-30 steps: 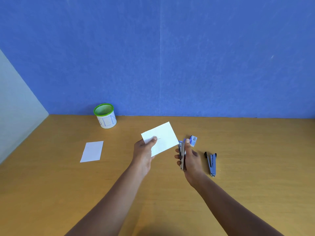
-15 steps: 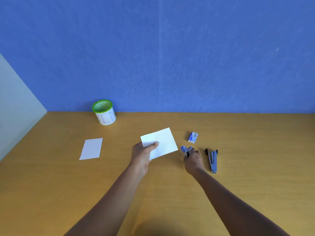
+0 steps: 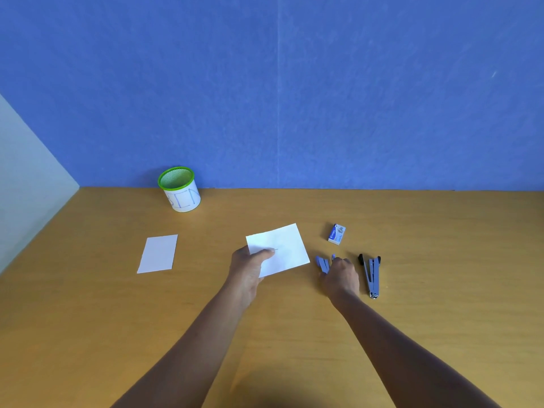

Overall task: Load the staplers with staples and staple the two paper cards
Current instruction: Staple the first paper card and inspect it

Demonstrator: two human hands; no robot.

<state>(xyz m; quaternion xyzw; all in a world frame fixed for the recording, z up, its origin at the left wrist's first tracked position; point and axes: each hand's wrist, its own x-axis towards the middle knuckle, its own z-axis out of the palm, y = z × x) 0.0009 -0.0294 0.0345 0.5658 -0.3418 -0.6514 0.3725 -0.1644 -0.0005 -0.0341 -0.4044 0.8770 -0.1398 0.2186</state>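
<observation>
Stapler lowered — right hand grips it; left hand holds card.

Cannot see most of the blue-grey metal stapler under the right hand, nor one corner of the white paper card behind the left hand. Cannot read the blue-and-white staple box.

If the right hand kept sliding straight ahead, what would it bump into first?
Likely the staple box, lying just beyond the right hand, which holds a stapler. Depth is hard to judge.
</observation>
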